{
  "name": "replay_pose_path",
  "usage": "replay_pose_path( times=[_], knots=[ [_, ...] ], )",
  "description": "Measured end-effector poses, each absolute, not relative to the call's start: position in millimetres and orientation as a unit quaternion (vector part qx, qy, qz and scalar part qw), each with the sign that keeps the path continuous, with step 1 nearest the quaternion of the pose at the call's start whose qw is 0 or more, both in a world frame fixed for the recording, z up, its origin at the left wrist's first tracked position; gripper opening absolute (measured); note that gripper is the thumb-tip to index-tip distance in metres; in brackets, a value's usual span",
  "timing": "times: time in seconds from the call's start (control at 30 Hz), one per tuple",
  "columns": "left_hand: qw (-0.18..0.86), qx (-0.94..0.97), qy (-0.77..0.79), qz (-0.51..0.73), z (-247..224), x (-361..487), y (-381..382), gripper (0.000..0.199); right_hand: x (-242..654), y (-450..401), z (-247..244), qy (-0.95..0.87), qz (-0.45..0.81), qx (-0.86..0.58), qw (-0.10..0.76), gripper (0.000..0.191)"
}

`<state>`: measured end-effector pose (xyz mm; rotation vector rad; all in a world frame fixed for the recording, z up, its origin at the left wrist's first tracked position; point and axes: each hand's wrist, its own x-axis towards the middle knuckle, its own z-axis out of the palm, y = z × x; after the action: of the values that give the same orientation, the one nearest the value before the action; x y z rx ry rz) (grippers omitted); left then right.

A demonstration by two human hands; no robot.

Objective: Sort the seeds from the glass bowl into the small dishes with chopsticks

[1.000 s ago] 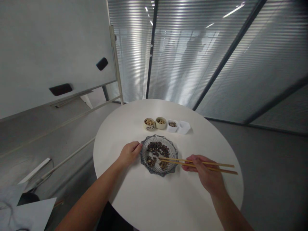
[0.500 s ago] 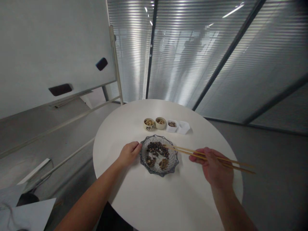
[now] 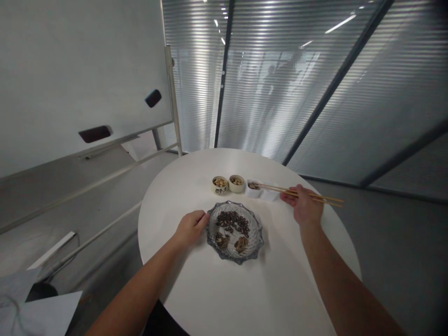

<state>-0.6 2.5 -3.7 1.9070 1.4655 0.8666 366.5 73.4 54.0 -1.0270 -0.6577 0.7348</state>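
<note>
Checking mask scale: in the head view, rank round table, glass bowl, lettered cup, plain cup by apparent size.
1. Round table
2. Glass bowl
3. Lettered cup and plain cup: look alike, not ranked.

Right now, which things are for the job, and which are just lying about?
Job:
bowl (left hand at rim)
dark seeds
chopsticks (in right hand)
white cup at their tips
likely too: other white cup, two cream cups

Lying about:
whiteboard
two dark blocks on it
</note>
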Motion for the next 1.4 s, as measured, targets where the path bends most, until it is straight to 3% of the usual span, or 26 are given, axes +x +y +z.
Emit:
replay_pose_path(
  times=[0.37, 0.73, 1.07, 1.4],
  knots=[
    [0.298, 0.713, 0.550, 0.317, -2.7, -0.9, 2.2, 0.048, 364.9, 28.0, 56.0, -0.335, 0.341, -0.397, 0.784, 0.031],
    [0.297, 0.711, 0.551, 0.322, -3.9, -1.2, 2.5, 0.047, 309.6, -62.0, 44.3, -0.480, 0.487, -0.459, 0.567, 0.040],
    [0.287, 0.716, 0.547, 0.324, -5.8, -1.7, 3.1, 0.050, 300.4, -53.8, 29.3, -0.460, 0.518, -0.498, 0.522, 0.042],
    [0.286, 0.720, 0.545, 0.321, -3.4, -2.1, 2.1, 0.049, 295.4, -53.9, 24.9, -0.434, 0.490, -0.525, 0.544, 0.044]
  ],
)
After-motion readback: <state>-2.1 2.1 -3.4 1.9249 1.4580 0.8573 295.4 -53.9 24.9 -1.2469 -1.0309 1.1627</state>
